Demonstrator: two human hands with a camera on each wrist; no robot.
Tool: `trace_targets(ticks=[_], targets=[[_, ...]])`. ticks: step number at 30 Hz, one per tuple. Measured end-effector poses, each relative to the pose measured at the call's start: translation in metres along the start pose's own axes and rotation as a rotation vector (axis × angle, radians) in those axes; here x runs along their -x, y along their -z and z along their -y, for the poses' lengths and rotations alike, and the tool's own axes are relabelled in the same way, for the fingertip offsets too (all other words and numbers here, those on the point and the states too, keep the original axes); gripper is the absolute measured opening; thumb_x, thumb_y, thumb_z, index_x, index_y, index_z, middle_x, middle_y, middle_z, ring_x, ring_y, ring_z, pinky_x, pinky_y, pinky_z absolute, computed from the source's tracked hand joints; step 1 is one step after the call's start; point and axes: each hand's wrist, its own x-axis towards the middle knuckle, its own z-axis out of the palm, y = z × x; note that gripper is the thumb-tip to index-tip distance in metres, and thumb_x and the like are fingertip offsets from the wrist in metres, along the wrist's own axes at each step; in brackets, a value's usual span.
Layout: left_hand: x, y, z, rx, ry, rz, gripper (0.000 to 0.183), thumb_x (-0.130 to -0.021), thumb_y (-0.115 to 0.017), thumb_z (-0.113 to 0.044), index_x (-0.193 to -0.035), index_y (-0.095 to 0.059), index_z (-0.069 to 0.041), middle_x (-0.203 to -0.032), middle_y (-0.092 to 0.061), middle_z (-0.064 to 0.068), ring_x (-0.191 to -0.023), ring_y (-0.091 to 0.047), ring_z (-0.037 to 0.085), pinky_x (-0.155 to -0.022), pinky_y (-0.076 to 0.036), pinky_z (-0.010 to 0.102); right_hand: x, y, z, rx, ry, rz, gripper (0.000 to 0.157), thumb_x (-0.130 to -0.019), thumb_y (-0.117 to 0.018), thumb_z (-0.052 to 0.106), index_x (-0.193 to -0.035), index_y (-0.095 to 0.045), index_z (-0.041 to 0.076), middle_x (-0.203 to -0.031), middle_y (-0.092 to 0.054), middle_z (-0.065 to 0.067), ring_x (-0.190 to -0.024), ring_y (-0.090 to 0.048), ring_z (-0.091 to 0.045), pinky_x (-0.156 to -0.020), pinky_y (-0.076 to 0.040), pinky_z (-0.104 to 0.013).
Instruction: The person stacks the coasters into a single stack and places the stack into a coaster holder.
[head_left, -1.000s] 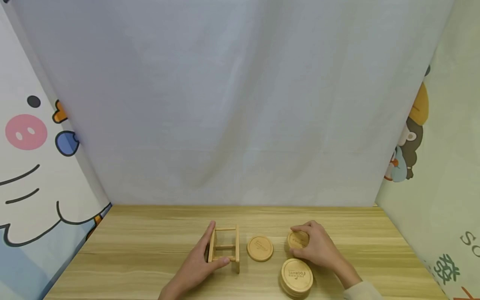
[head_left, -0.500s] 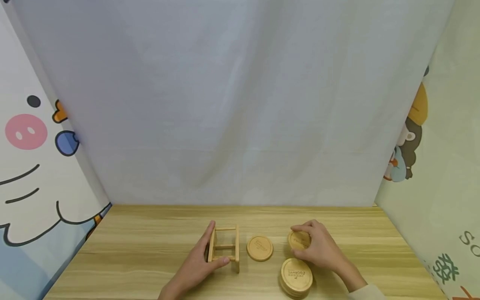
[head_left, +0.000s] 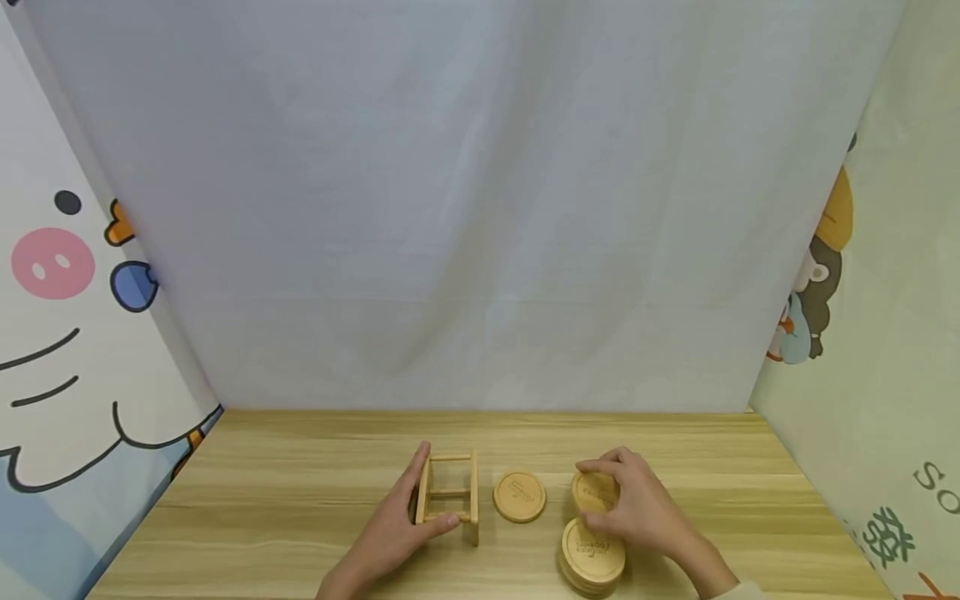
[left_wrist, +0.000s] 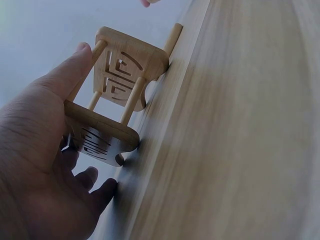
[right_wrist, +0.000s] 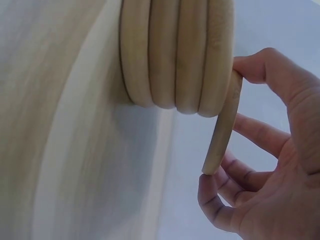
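A small wooden coaster rack (head_left: 475,500) with slotted side panels (left_wrist: 129,62) and round rods stands on the table. My left hand (head_left: 390,533) grips its left side, thumb across the near edge. My right hand (head_left: 637,504) pinches a round wooden coaster (head_left: 592,490) by its edge, between thumb and fingers. In the right wrist view, that coaster (right_wrist: 224,127) is tilted, one edge against the top of a stack of several coasters (right_wrist: 192,65). A single coaster (head_left: 520,497) lies flat between the rack and the right hand.
The wood-grain table (head_left: 300,467) ends at a pale grey curtain (head_left: 480,250) at the back. Cartoon-printed panels stand at the left (head_left: 90,433) and right (head_left: 862,400).
My right hand first shifts the pinched coaster very slightly, then brings it nearer, onto the edge of the stack. The left hand and rack have not moved.
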Motion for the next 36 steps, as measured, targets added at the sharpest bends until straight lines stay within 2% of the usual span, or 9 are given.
trace_targets(ticks=[13, 24, 36], targets=[[-0.001, 0.0, 0.003, -0.014, 0.002, 0.001, 0.117, -0.095, -0.088, -0.049, -0.181, -0.013, -0.027, -0.186, -0.012, 0.008, -0.169, -0.016, 0.043, -0.131, -0.019, 0.073, 0.009, -0.003, 0.003, 0.027, 0.066, 0.018, 0.063, -0.074, -0.098, 0.023, -0.133, -0.081, 0.01, -0.117, -0.061, 0.001, -0.109, -0.055, -0.018, -0.09, -0.055, -0.039], [0.0, 0.0, -0.001, -0.009, 0.0, 0.004, 0.116, -0.095, -0.089, -0.047, -0.181, -0.014, -0.026, -0.186, -0.012, 0.008, -0.169, -0.016, 0.044, -0.131, -0.018, 0.072, 0.018, -0.005, 0.006, 0.075, 0.137, -0.021, 0.06, -0.072, -0.099, 0.027, -0.128, -0.083, 0.012, -0.116, -0.061, 0.003, -0.111, -0.057, -0.021, -0.091, -0.057, -0.04], [-0.001, 0.001, -0.001, -0.027, -0.002, 0.01, 0.117, -0.096, -0.088, -0.048, -0.181, -0.012, -0.024, -0.186, -0.011, 0.01, -0.168, -0.016, 0.046, -0.13, -0.02, 0.075, 0.025, -0.007, 0.008, 0.073, 0.177, 0.002, 0.059, -0.075, -0.098, 0.025, -0.13, -0.082, 0.012, -0.117, -0.061, 0.005, -0.104, -0.053, -0.016, -0.081, -0.052, -0.031]])
